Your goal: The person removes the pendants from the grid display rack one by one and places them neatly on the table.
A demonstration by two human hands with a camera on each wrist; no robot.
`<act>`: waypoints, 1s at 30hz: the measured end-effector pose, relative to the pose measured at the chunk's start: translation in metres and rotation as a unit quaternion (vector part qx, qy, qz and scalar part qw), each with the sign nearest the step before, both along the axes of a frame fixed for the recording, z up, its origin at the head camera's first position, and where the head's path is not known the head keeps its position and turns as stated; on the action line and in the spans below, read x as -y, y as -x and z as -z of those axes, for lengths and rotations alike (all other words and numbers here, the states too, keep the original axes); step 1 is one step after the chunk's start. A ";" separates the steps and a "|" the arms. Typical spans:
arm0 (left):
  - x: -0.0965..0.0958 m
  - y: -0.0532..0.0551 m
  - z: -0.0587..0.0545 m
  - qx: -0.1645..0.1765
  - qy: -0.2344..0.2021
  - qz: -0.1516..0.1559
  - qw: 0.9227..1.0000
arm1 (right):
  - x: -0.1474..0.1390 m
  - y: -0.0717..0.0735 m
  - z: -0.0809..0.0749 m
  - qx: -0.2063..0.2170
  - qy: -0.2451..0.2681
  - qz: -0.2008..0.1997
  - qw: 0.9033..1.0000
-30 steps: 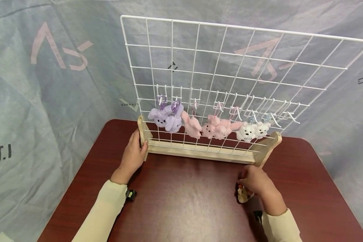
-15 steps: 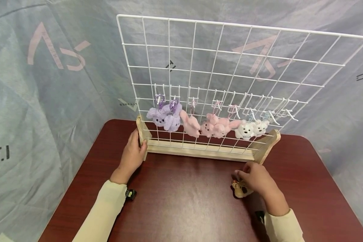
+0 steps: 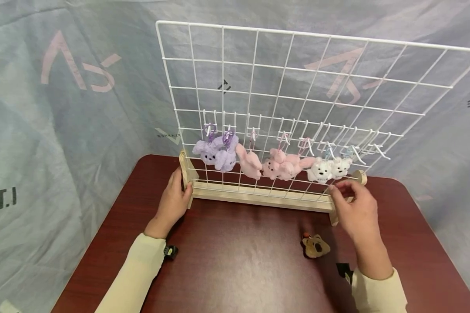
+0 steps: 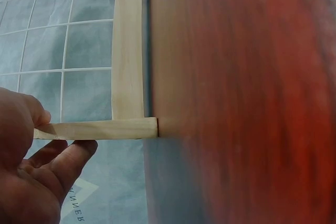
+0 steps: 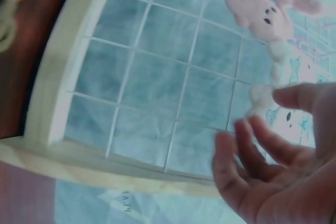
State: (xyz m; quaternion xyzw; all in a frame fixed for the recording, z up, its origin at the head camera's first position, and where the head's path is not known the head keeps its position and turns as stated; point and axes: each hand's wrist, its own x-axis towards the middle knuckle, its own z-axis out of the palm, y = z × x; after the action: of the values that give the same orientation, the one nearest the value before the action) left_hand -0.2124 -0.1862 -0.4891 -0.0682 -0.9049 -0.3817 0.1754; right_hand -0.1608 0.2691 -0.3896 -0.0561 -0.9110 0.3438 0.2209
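A white wire grid (image 3: pixel 293 33) stands upright in a pale wooden stand (image 3: pixel 258 198). My left hand (image 3: pixel 171 201) grips the stand's left end piece (image 4: pixel 105 129), thumb on one side and fingers on the other. Near the right end of the stand, my right hand (image 3: pixel 356 211) is raised with loosely bent fingers and holds nothing. Its fingertips are just below two white plush keychains (image 3: pixel 320 170), which hang from hooks; whether they touch cannot be told. On the table lies a brown animal-face plush keychain (image 3: pixel 316 247) with an orange bit at its top.
Purple plush keychains (image 3: pixel 225 160) hang at the left of the grid, and pink ones (image 3: pixel 250 165) in the middle. A bare white hook (image 3: pixel 383 153) juts out at the right. The dark red table (image 3: pixel 235 261) backs onto grey sheeting.
My right hand has let go of the brown plush keychain, leaving it on the table, and has risen towards the white plush keychains. My left hand keeps its grip on the stand.
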 end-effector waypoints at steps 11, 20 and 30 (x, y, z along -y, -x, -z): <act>0.000 0.002 0.000 0.001 0.001 -0.003 1.000 | 0.015 0.019 -0.017 -0.172 0.113 0.047 0.977; 0.000 0.001 0.001 -0.001 -0.001 -0.005 1.000 | 0.019 0.029 -0.026 -0.191 0.118 0.060 0.972; -0.001 0.002 0.004 -0.010 -0.004 -0.004 1.000 | 0.021 0.036 -0.030 -0.211 0.136 0.062 0.966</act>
State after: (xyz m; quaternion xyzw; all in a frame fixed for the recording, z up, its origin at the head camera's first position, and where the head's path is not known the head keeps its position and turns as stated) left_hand -0.2140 -0.1855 -0.4935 -0.0675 -0.9021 -0.3836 0.1858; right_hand -0.1970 0.2478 -0.3596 -0.0681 -0.7831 0.4546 0.4190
